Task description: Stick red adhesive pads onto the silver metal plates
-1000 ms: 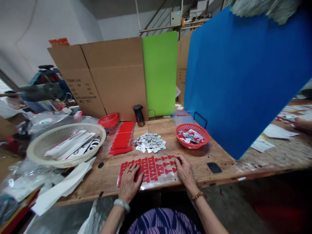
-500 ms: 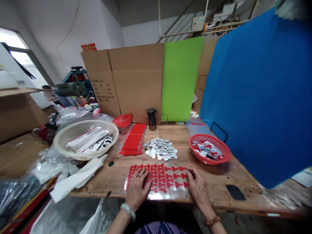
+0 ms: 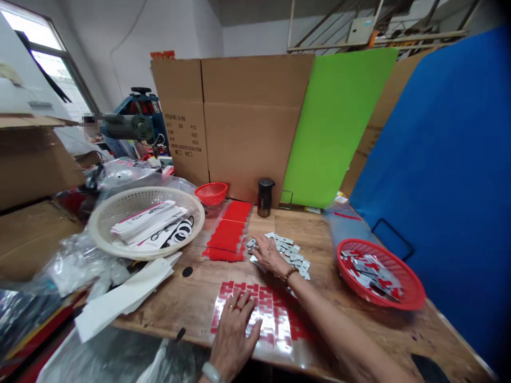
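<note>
A clear sheet (image 3: 265,348) carrying rows of red T-shaped stickers (image 3: 265,306) lies at the table's front edge. My left hand (image 3: 233,327) rests flat on its left part, fingers spread. Beyond the sheet is a loose pile of small grey metal plates (image 3: 297,258), several with a hole. My right hand (image 3: 273,257) is over the left side of this pile, its fingers bent down and apart among the plates; I make out no plate held in it. My right forearm crosses above the sheet and hides part of its right side.
On the right stands a red basket (image 3: 381,303) of plates and red pieces. Stacked red sheets (image 3: 227,231), a black flask (image 3: 265,198) and a small red basket (image 3: 211,194) are farther back. A white basket (image 3: 98,234) holds printed cards. Cardboard (image 3: 255,122) and blue panels (image 3: 447,159) border the table.
My right hand has left the sheet's right edge and moved forward and left to the metal plates. My left hand stays on the sheet. The view has turned somewhat.
</note>
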A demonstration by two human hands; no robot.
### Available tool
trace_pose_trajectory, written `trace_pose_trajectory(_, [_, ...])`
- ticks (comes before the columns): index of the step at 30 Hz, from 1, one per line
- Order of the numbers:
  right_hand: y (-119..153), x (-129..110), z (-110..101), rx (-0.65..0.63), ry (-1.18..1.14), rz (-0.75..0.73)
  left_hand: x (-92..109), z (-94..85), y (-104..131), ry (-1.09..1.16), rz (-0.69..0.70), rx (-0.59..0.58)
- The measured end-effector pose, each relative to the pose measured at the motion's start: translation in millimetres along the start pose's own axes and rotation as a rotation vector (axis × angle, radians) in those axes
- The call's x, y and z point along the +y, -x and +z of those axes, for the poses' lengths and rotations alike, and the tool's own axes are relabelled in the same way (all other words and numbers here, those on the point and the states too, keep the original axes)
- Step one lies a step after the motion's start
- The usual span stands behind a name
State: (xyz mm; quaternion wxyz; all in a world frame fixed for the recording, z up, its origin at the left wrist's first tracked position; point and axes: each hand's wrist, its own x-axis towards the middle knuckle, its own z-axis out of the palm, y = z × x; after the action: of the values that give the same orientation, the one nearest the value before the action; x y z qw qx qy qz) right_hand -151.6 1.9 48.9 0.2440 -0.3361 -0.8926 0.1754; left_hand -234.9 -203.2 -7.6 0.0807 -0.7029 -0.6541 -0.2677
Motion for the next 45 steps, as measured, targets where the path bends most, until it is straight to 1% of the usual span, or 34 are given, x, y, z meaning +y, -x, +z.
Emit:
trace_pose_trajectory(2, [-10,7,15,-0.062,0.029,-0.029,0,-0.3,0,0.001,-0.007,-0.005])
trace_pose_trajectory(4, [-13,13,24,-0.095,0.056,-0.048,0,-0.8,0,0.009,-0.017,-0.009])
trace_pose_trajectory(7, [-5,22,28,-0.084,0.087,-0.050,1,-1.3,-1,0.024,-0.026,-0.003])
trace_pose_trajectory(10, [10,31,20,-0.056,0.097,-0.053,2,-2.4,-3,0.032,-0.032,-0.012])
trace_pose_trajectory(15, [36,41,-2,-0.022,0.086,-0.071,3,-4.2,-3,0.049,-0.039,-0.038])
trace_pose_trajectory(21, [47,47,-19,-0.008,0.046,-0.077,3,-4.4,-4,0.063,-0.038,-0.036])
trace_pose_trajectory(24, [56,41,-28,0.032,0.035,-0.043,3,-5.1,-5,0.062,-0.036,-0.043])
trace_pose_trajectory(27, [75,26,-33,0.054,0.030,-0.016,3,-6.2,-5,0.060,-0.037,-0.048])
trace_pose_trajectory(29, [88,13,-31,0.046,0.038,-0.002,3,-7.1,-5,0.066,-0.039,-0.050])
trace_pose_trajectory(31, [99,3,-24,0.056,0.038,0.030,3,-8.1,-6,0.075,-0.041,-0.053])
trace_pose_trajectory(33, [104,-3,-17,0.105,-0.019,0.084,4,-9.4,-7,0.085,-0.045,-0.058])
trace_pose_trajectory(35, [104,-4,-11,0.152,-0.104,0.139,5,-10.6,-7,0.097,-0.050,-0.067])
trace_pose_trajectory(37, [101,-3,-10,0.161,-0.164,0.179,5,-11.2,-7,0.110,-0.054,-0.079])
trace_pose_trajectory(41, [94,6,-21,0.174,-0.239,0.290,-1,-10.1,-6,0.137,-0.054,-0.115])
trace_pose_trajectory(43, [95,10,-29,0.185,-0.301,0.379,-5,-9.7,-5,0.159,-0.059,-0.123])
trace_pose_trajectory(45, [101,12,-35,0.161,-0.388,0.455,-9,-11.9,-6,0.194,-0.077,-0.130])
